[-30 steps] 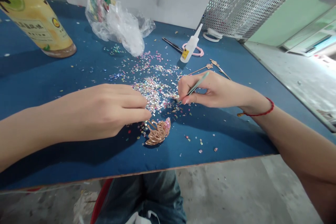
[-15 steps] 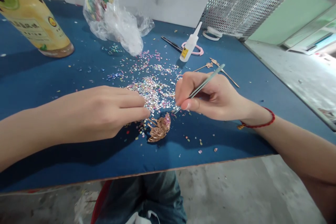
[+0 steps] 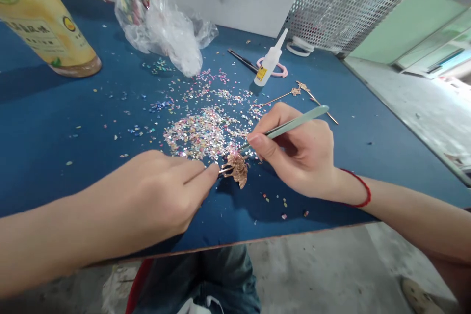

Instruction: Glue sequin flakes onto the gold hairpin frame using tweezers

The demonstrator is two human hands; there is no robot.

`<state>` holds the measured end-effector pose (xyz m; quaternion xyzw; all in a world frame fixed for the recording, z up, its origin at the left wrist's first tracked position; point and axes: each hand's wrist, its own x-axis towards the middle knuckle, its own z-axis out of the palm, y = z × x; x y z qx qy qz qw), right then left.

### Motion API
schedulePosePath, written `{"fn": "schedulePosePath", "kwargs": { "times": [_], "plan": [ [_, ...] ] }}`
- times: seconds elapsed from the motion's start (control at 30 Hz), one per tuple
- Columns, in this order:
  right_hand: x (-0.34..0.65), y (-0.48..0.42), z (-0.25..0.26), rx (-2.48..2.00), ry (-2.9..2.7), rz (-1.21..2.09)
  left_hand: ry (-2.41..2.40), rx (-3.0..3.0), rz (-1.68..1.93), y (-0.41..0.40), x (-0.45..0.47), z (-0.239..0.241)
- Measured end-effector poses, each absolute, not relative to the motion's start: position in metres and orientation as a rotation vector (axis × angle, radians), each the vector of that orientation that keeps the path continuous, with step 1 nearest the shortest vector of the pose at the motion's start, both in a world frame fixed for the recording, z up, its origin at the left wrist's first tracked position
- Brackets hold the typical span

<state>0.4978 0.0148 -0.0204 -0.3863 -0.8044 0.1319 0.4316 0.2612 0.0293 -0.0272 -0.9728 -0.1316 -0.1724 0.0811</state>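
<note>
My left hand (image 3: 158,201) pinches the prongs of a rose-gold filigree hair ornament (image 3: 236,168), lifted and tilted just above the blue table (image 3: 55,127). My right hand (image 3: 298,154) grips pale green tweezers (image 3: 290,125) like a pen, their tip touching the top of the ornament. A heap of iridescent sequin flakes (image 3: 200,132) lies just behind the ornament, spread across the table's middle.
A small white glue bottle (image 3: 269,61) stands at the back beside a pink ring (image 3: 279,71) and dark tweezers (image 3: 243,60). Two gold hairpin sticks (image 3: 301,92) lie right of it. A crumpled plastic bag (image 3: 165,24) and a yellow bottle (image 3: 47,24) sit at the back left.
My left hand has pulled back toward me and raised the ornament off the table. My right hand has swung the tweezers from the sequin heap onto the ornament.
</note>
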Motion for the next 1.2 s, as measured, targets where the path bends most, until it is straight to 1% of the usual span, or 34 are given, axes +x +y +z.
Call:
{"fn": "schedulePosePath", "kwargs": {
  "times": [0.23,0.37,0.57,0.73,1.03,1.2],
  "plan": [
    [0.494,0.011,-0.024,-1.061,-2.001,0.328,-0.405,-2.815,-0.488,0.009,0.263,-0.031],
    [0.489,0.016,-0.023,-1.121,-1.983,0.42,-0.441,-2.841,-0.482,0.008,0.265,-0.03],
    [0.485,0.022,-0.022,-1.177,-1.972,0.54,-0.434,-2.838,-0.378,0.005,0.268,-0.026],
    [0.486,0.021,-0.021,-1.191,-1.99,0.534,-0.527,-2.831,-0.411,0.001,0.269,-0.027],
    [0.484,0.022,-0.021,-1.213,-2.002,0.525,-0.496,-2.875,-0.474,0.003,0.267,-0.027],
    [0.483,0.022,-0.019,-1.203,-1.969,0.591,-0.516,-2.889,-0.464,0.003,0.267,-0.027]
  ]
}}
